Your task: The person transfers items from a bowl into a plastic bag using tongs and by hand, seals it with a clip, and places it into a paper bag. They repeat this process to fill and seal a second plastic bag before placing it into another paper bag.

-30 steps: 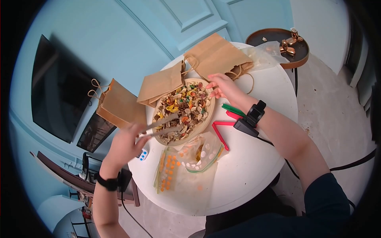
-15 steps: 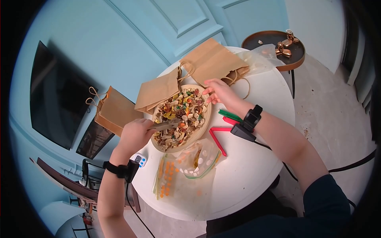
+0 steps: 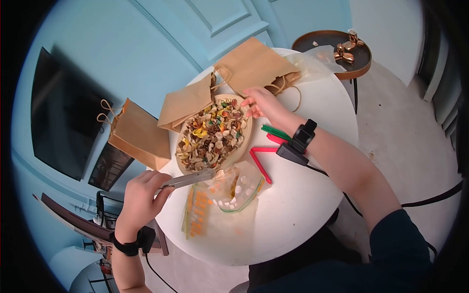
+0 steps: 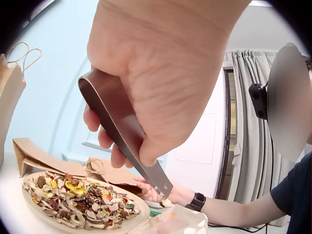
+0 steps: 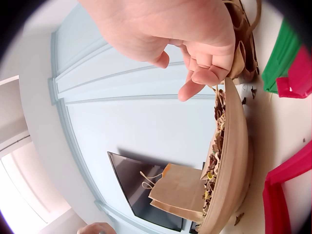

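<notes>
My left hand [image 3: 141, 195] grips metal tongs [image 3: 190, 179], squeezed nearly together. A small pale dried piece [image 4: 165, 202] sits at their tips, just over the mouth of a clear zip bag [image 3: 239, 193] with white and orange dots. Beyond the bag is a round wooden bowl [image 3: 248, 144], heaped with potpourri [image 3: 210, 136] of dried petals, pine cones and yellow, green and orange bits. By the bowl's far right rim is my right hand [image 3: 264, 103], its fingers loosely bent and holding nothing.
Brown paper bags [image 3: 139, 134] stand left of and behind the bowl. A red folded strip [image 3: 261, 168] and a green bundle [image 3: 276, 134] lie near my right wrist. Behind the round white table [image 3: 303, 205] is a side table with shiny copper figures [image 3: 344, 54].
The tongs were spread over the potpourri, then closed in it. Now my left hand has brought them toward me, over the zip bag. My right hand has stayed by the rim.
</notes>
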`<action>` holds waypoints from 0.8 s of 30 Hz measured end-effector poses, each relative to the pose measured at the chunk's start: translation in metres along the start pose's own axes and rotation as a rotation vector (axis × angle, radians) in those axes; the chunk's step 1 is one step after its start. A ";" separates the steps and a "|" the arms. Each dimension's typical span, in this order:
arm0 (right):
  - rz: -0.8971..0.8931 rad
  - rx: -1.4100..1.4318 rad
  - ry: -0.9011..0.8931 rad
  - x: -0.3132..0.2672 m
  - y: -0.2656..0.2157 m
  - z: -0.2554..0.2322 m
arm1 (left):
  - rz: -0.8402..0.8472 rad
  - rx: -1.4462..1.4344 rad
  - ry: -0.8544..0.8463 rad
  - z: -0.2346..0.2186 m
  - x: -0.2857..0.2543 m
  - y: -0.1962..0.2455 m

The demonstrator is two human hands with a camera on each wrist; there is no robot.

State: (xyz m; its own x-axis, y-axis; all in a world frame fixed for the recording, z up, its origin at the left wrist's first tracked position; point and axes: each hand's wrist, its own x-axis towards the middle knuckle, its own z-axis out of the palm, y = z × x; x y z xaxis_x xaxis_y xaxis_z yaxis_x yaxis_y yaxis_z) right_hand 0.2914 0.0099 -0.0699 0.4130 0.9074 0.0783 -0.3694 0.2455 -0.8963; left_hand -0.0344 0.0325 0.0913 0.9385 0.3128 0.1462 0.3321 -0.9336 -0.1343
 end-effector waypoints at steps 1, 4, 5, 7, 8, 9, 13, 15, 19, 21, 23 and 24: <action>0.010 -0.004 0.002 0.001 0.001 0.000 | 0.022 0.021 0.005 0.001 -0.004 0.001; -0.036 -0.016 -0.009 0.003 0.003 0.000 | 0.015 0.007 -0.009 0.000 -0.010 0.006; -0.033 -0.018 -0.008 0.002 0.002 0.000 | 0.019 0.000 -0.010 0.000 -0.011 0.006; 0.012 -0.012 -0.006 0.001 0.000 0.001 | 0.027 0.004 -0.018 -0.001 -0.010 0.006; 0.013 -0.013 -0.007 0.002 0.001 0.000 | 0.036 0.012 -0.027 -0.001 -0.010 0.006; -0.003 -0.019 -0.005 0.003 0.002 0.000 | 0.034 0.012 -0.025 -0.002 -0.009 0.007; -0.018 -0.024 0.016 0.002 0.001 0.001 | 0.028 -0.060 -0.043 -0.003 -0.005 0.001; -0.021 -0.023 0.014 0.003 0.002 0.000 | 0.009 -0.093 -0.047 0.000 -0.002 -0.008; -0.018 -0.038 0.014 0.002 0.002 0.001 | -0.135 0.009 0.026 0.015 0.018 -0.027; 0.000 -0.041 0.009 -0.001 -0.002 0.002 | -0.084 0.069 0.014 0.025 0.029 -0.030; 0.016 -0.046 0.007 -0.002 -0.004 0.002 | -0.050 0.083 0.038 0.038 0.039 -0.034; 0.018 -0.045 0.012 -0.002 -0.003 0.001 | -0.041 0.075 0.021 0.043 0.044 -0.036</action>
State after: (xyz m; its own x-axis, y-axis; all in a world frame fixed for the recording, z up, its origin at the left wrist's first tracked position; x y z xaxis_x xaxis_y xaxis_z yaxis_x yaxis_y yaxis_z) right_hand 0.2904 0.0079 -0.0667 0.4168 0.9072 0.0572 -0.3393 0.2136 -0.9161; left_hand -0.0010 0.0871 0.0605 0.9221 0.3460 0.1734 0.3770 -0.9043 -0.2004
